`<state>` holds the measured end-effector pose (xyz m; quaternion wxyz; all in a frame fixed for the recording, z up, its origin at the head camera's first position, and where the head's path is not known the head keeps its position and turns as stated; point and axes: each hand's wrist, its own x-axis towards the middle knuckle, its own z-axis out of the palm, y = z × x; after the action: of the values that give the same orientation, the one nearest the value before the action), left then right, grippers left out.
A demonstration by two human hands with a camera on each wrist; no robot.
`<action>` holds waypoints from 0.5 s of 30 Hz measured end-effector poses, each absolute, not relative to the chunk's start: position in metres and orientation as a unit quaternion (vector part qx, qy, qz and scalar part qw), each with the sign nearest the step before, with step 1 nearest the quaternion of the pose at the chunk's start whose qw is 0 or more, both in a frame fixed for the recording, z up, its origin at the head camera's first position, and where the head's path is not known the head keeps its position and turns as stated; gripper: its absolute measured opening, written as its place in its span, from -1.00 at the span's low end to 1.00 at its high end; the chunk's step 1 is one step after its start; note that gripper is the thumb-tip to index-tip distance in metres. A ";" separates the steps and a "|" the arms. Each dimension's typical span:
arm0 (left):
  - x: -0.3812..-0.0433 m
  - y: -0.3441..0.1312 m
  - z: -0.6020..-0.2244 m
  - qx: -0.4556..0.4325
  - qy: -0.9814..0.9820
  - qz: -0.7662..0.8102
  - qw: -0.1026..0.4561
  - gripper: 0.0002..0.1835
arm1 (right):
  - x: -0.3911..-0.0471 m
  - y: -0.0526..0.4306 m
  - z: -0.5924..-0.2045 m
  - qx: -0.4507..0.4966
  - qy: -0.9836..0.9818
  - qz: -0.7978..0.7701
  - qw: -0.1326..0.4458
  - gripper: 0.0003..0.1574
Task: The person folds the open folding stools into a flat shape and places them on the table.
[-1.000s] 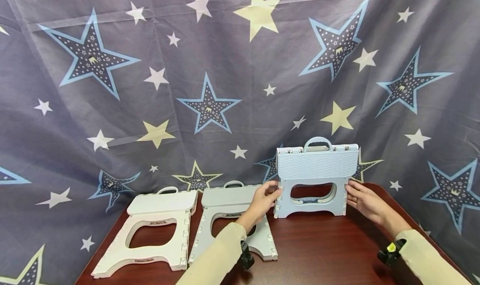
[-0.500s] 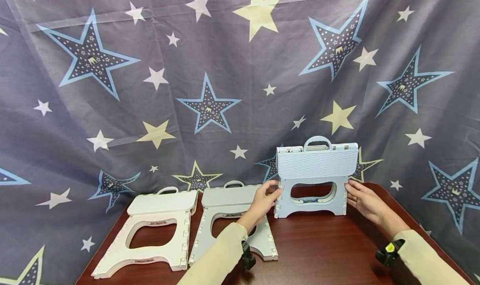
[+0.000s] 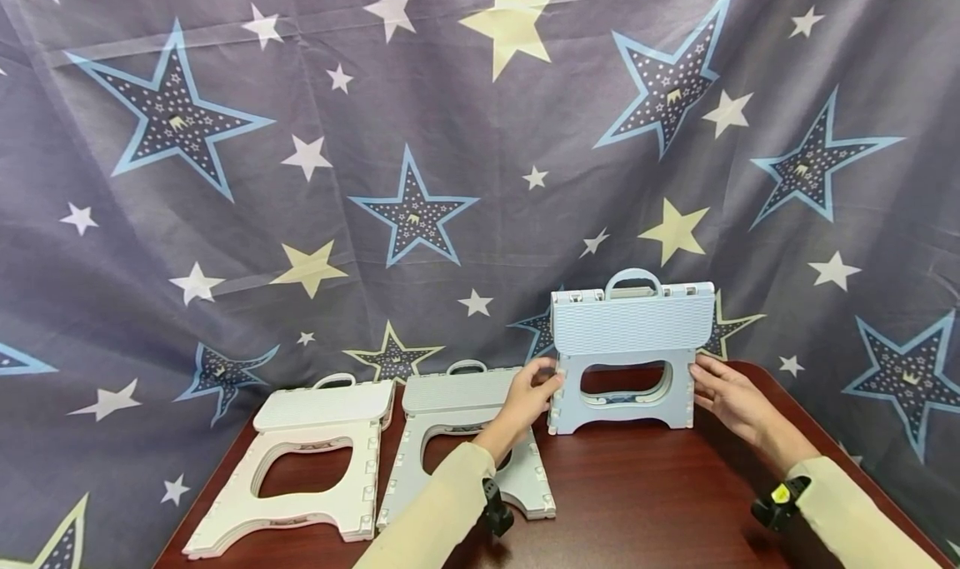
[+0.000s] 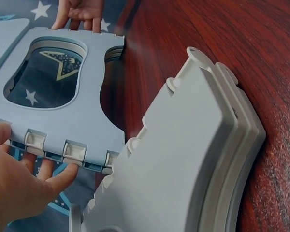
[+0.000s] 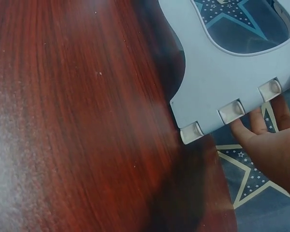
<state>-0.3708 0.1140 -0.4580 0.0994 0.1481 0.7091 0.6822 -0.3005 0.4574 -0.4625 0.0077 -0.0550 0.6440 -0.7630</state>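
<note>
A light blue folding stool (image 3: 633, 327), folded flat with its carry handle on top, stands upright at the back right of the table. My left hand (image 3: 527, 402) grips its left edge; in the left wrist view the thumb lies on the front face and the fingers reach behind. On the opposite edge my right hand (image 3: 731, 398) holds the stool, its fingers (image 5: 258, 121) passing behind the hinged side in the right wrist view. A grey folding stool (image 3: 457, 392) lies folded under my left forearm, and a white folding stool (image 3: 322, 406) lies folded farther left.
The dark red wooden table (image 3: 630, 494) carries all the stools. Behind it hangs a grey curtain (image 3: 465, 119) printed with stars, close to the blue stool's back. The grey stool's legs (image 4: 164, 150) reach near the blue one.
The head view has shifted slightly. Both hands keep their hold on the blue stool, which stays in nearly the same place.
</note>
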 end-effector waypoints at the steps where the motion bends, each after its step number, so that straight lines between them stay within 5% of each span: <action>1: -0.370 0.114 -0.458 0.147 0.708 0.683 0.101 -0.67 | -0.300 0.458 -0.462 -0.056 0.642 -0.765 0.006 -0.29; 5: -0.368 0.115 -0.455 0.148 0.705 0.685 0.104 -0.67 | -0.300 0.461 -0.465 -0.068 0.633 -0.771 0.003 -0.72; 15: -0.365 0.119 -0.451 0.124 0.705 0.688 0.115 -0.70 | -0.294 0.465 -0.460 -0.109 0.642 -0.759 0.027 -0.58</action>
<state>-0.3646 0.1190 -0.4510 0.1155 0.1236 0.7053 0.6884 -0.2935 0.4652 -0.4601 0.0269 -0.1088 0.6420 -0.7585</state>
